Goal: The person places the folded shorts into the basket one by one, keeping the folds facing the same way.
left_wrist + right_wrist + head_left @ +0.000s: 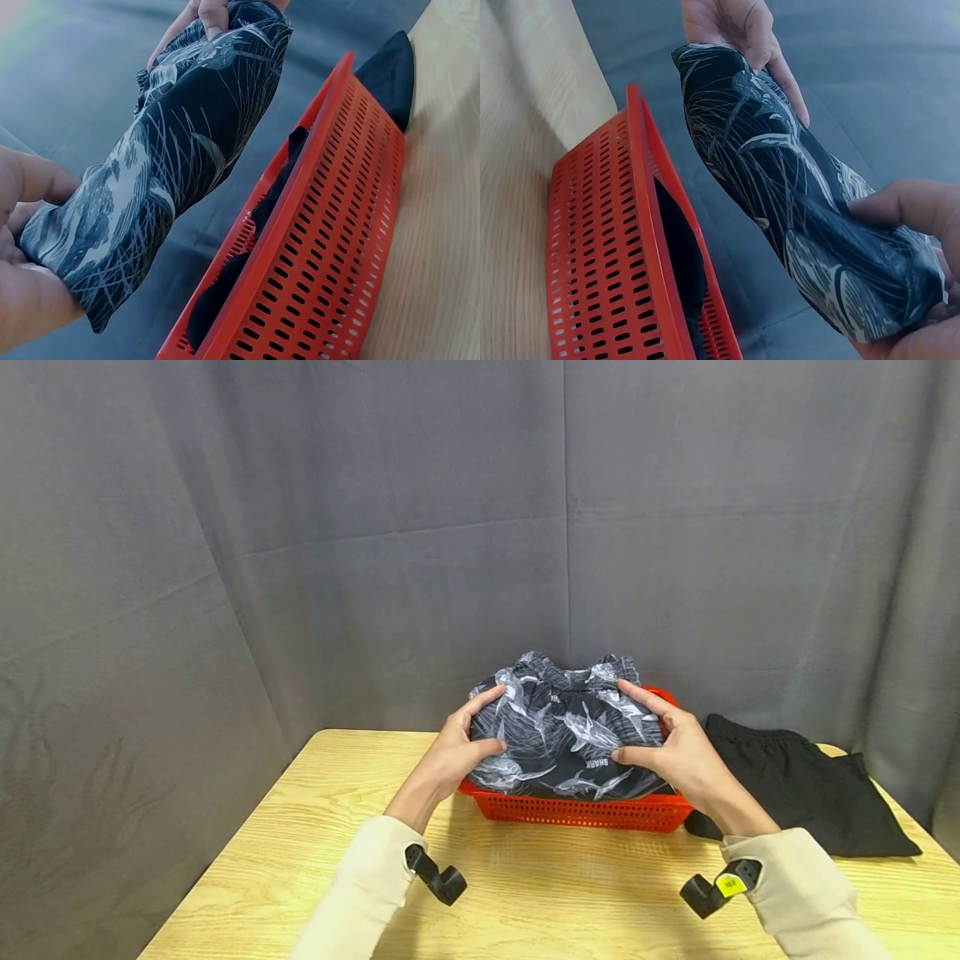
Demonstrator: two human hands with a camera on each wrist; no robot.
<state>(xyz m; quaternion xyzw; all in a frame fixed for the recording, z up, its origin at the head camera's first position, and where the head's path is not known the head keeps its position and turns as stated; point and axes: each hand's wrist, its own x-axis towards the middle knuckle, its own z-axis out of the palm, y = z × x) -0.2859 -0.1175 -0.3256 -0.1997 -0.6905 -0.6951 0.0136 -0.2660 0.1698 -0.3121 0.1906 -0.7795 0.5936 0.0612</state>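
Two grips are counted: the left grip point(457, 742) and the right grip point(677, 743). One shark-print garment point(558, 743), one red basket point(585, 812), one black garment point(802, 793) and one tabletop point(300, 843) are seen. Two sleeves point(367, 860), two wrist cameras point(448, 885) and one yellow label point(731, 884) are counted. How many dark cloth pieces point(214, 304) are held in the basket cannot be told.
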